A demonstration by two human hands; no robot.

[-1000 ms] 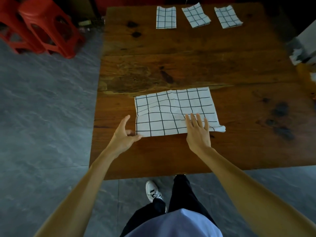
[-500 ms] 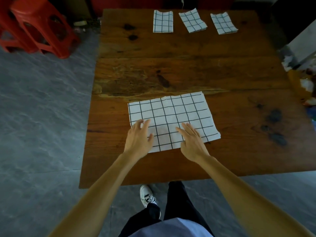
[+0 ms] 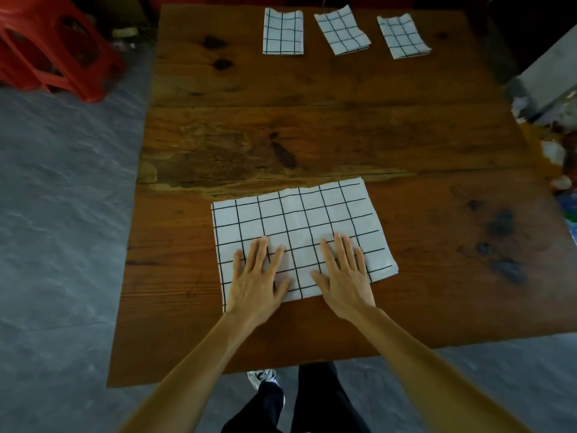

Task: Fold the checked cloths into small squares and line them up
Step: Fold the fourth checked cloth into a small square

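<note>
A white cloth with a black grid (image 3: 299,220) lies folded into a wide rectangle on the near half of the wooden table (image 3: 312,135). My left hand (image 3: 257,276) lies flat on its near left part with fingers spread. My right hand (image 3: 345,273) presses flat on its near right part. Three small folded checked cloths sit in a row at the far edge: left one (image 3: 283,32), middle one (image 3: 342,31), right one (image 3: 402,35).
Red plastic stools (image 3: 53,45) stand on the grey floor at the far left. Cluttered items (image 3: 559,145) crowd the table's right edge. My legs and a white shoe (image 3: 262,378) show below the near table edge.
My left hand moved from the cloth's near left corner onto the cloth and now lies flat. My right hand slid further onto the cloth. The cloth looks flatter.
</note>
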